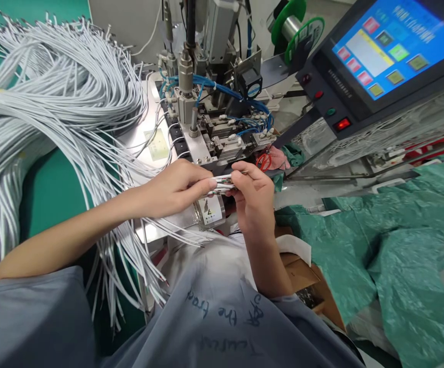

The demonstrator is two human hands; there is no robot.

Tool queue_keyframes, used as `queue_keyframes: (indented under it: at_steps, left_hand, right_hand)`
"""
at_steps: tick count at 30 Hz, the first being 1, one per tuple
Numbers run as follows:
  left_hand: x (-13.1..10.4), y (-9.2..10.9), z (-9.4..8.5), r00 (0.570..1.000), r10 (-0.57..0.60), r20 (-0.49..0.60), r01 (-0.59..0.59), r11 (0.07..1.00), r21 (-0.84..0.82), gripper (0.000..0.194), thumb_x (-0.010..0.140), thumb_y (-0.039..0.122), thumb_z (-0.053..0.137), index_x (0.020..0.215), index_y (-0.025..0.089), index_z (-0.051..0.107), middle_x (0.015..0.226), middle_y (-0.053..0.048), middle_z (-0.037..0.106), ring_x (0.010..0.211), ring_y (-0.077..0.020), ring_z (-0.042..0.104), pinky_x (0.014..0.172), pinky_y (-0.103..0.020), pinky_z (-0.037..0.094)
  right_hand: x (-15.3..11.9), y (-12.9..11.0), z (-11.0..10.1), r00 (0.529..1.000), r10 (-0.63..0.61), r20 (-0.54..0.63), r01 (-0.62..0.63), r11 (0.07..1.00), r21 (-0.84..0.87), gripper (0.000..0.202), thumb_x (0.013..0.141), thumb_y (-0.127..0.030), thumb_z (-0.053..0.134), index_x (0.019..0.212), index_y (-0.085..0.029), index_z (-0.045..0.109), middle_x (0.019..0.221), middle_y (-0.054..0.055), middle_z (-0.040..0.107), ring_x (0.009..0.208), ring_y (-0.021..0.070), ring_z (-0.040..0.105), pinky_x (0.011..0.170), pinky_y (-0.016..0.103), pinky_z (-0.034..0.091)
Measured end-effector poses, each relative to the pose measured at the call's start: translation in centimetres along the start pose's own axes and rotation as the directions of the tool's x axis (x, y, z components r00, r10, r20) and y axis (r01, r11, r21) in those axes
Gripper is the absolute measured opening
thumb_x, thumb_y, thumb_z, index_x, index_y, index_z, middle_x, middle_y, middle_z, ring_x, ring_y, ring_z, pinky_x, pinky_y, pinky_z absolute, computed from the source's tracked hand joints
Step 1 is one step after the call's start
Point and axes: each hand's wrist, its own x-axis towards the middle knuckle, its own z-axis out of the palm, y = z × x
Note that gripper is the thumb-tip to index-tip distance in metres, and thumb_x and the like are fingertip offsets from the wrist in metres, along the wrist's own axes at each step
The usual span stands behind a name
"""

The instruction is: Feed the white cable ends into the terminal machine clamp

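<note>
Near the middle of the view, several white cables run between my two hands. My left hand is closed around them, thumb on top. The fingers of my right hand pinch the cable ends, where small coloured wire tips show. Just beyond my hands stands a machine with metal cylinders and blue air tubes. A large bundle of white cables spreads over the left side, and some strands hang below my left forearm.
A control screen is at the upper right, near a green wire spool. Green plastic sheets and a cardboard box lie at the right. The green table is at the left.
</note>
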Motion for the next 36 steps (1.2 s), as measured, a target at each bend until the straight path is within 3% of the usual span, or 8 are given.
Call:
queue_keyframes:
  at_steps: [4, 11, 16, 27, 31, 36]
  left_hand:
    - [0.1, 0.1, -0.3, 0.993, -0.111, 0.048, 0.116, 0.984, -0.138, 0.039, 0.092, 0.032, 0.037, 0.061, 0.014, 0.053, 0.053, 0.003, 0.044, 0.050, -0.0076, 0.038, 0.050, -0.021, 0.031]
    - [0.4, 0.1, -0.7, 0.981, -0.163, 0.101, 0.186, 0.938, -0.292, 0.039, 0.090, 0.029, 0.040, 0.059, 0.013, 0.056, 0.050, 0.003, 0.046, 0.048, -0.0068, 0.038, 0.048, -0.020, 0.032]
    - [0.5, 0.3, -0.8, 0.978, -0.166, 0.125, 0.201, 0.907, -0.371, 0.038, 0.090, 0.023, 0.041, 0.058, 0.012, 0.058, 0.049, 0.002, 0.047, 0.048, -0.0064, 0.040, 0.049, -0.019, 0.034]
    - [0.1, 0.7, -1.2, 0.978, -0.166, 0.125, 0.202, 0.906, -0.371, 0.036, 0.090, 0.020, 0.041, 0.059, 0.012, 0.059, 0.048, 0.003, 0.046, 0.047, -0.0059, 0.040, 0.047, -0.020, 0.032]
    - [0.1, 0.5, -0.9, 0.986, -0.131, 0.105, 0.157, 0.938, -0.308, 0.038, 0.091, 0.024, 0.039, 0.060, 0.013, 0.057, 0.050, 0.003, 0.046, 0.048, -0.0071, 0.040, 0.047, -0.021, 0.032]
    - [0.1, -0.3, 0.0, 0.999, -0.035, 0.009, 0.035, 0.998, -0.061, 0.040, 0.094, 0.032, 0.034, 0.061, 0.015, 0.048, 0.055, 0.003, 0.044, 0.053, -0.0084, 0.040, 0.053, -0.022, 0.033]
  right_hand:
    - [0.2, -0.3, 0.2, 0.986, 0.144, 0.080, -0.155, 0.977, 0.149, 0.015, 0.070, -0.032, 0.066, 0.076, -0.020, 0.059, 0.064, -0.004, 0.054, 0.054, 0.0078, 0.051, 0.049, 0.020, 0.045]
    - [0.6, -0.4, 0.0, 0.946, 0.282, 0.158, -0.315, 0.914, 0.253, 0.016, 0.068, -0.029, 0.068, 0.078, -0.020, 0.060, 0.063, -0.005, 0.057, 0.055, 0.0082, 0.054, 0.049, 0.020, 0.046]
    - [0.8, -0.5, 0.0, 0.933, 0.313, 0.177, -0.352, 0.891, 0.286, 0.015, 0.067, -0.026, 0.069, 0.078, -0.020, 0.060, 0.062, -0.006, 0.058, 0.055, 0.0076, 0.054, 0.050, 0.019, 0.046]
    - [0.6, -0.9, 0.2, 0.898, 0.384, 0.214, -0.434, 0.848, 0.303, 0.014, 0.067, -0.026, 0.068, 0.076, -0.019, 0.059, 0.062, -0.005, 0.060, 0.052, 0.0071, 0.055, 0.050, 0.019, 0.047]
    - [0.6, -0.7, 0.3, 0.926, 0.325, 0.191, -0.368, 0.890, 0.271, 0.015, 0.068, -0.028, 0.067, 0.078, -0.020, 0.058, 0.063, -0.006, 0.060, 0.054, 0.0074, 0.055, 0.051, 0.020, 0.047]
    - [0.4, -0.7, 0.3, 0.998, 0.058, 0.026, -0.061, 0.987, 0.147, 0.011, 0.072, -0.028, 0.064, 0.079, -0.020, 0.060, 0.060, -0.005, 0.057, 0.054, 0.0082, 0.055, 0.054, 0.021, 0.047]
